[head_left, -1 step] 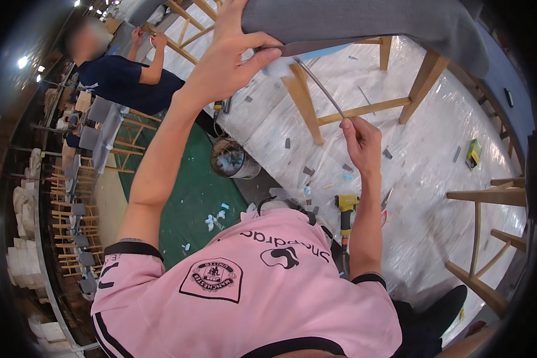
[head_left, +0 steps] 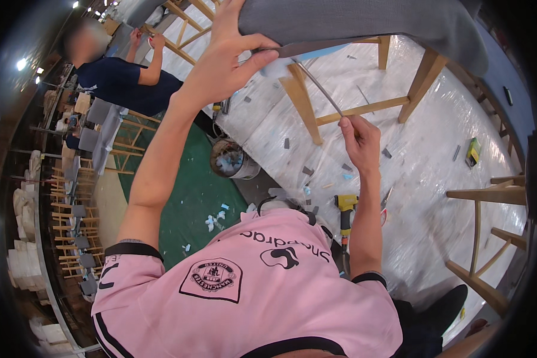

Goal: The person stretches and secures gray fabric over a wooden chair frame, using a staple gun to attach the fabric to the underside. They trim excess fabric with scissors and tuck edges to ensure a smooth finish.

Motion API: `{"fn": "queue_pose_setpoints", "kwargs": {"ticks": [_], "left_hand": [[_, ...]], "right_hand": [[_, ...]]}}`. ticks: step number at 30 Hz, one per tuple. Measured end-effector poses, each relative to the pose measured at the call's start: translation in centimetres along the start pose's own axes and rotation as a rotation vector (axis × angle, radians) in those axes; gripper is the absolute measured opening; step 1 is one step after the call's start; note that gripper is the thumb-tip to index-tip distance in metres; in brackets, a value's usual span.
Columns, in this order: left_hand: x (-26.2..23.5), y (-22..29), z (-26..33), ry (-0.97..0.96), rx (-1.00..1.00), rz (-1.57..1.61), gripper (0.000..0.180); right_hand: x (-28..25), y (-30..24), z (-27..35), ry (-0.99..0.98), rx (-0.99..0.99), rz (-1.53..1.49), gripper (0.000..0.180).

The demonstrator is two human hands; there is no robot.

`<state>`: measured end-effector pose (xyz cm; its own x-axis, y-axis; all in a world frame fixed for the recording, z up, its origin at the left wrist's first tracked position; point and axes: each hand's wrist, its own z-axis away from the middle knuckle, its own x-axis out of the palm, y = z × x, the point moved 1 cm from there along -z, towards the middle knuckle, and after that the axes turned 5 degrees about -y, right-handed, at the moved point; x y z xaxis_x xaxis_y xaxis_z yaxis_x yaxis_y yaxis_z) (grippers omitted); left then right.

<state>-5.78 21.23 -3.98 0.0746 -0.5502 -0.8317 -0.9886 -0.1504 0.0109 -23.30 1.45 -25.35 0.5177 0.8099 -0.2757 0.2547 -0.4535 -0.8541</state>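
Note:
A chair seat covered in grey fabric (head_left: 352, 21) rests on wooden legs (head_left: 422, 86) at the top of the view. My left hand (head_left: 230, 56) is on the near left corner, thumb and forefinger closed on the fabric's lower edge. Pale blue foam (head_left: 325, 52) shows under that edge. Lower right, my right hand (head_left: 362, 143) grips a thin metal rod (head_left: 321, 89). It slants up to the left, its far end by the foam and the top of the near leg (head_left: 301, 101); the exact tip is hard to see.
Plastic film (head_left: 280, 128) covers the work table, with grey and blue scraps on it. A yellow-black power tool (head_left: 346, 209) lies near my right forearm. A scrap bucket (head_left: 244, 168) stands left. Wooden legs (head_left: 489, 197) stick in at right. Another person (head_left: 116, 77) works at upper left.

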Motion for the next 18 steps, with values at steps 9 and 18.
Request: {"fn": "queue_pose_setpoints", "kwargs": {"ticks": [9,18], "left_hand": [[-0.8,0.2,-1.1,-0.174,-0.021,-0.015,0.013],[1.3,-4.1,-3.0,0.320,0.027,0.237,0.059]], "right_hand": [[2.2,1.9,-6.0,0.196,-0.266,0.037,0.011],[3.0,1.7,-7.9,0.141,-0.320,0.014,0.007]]}}
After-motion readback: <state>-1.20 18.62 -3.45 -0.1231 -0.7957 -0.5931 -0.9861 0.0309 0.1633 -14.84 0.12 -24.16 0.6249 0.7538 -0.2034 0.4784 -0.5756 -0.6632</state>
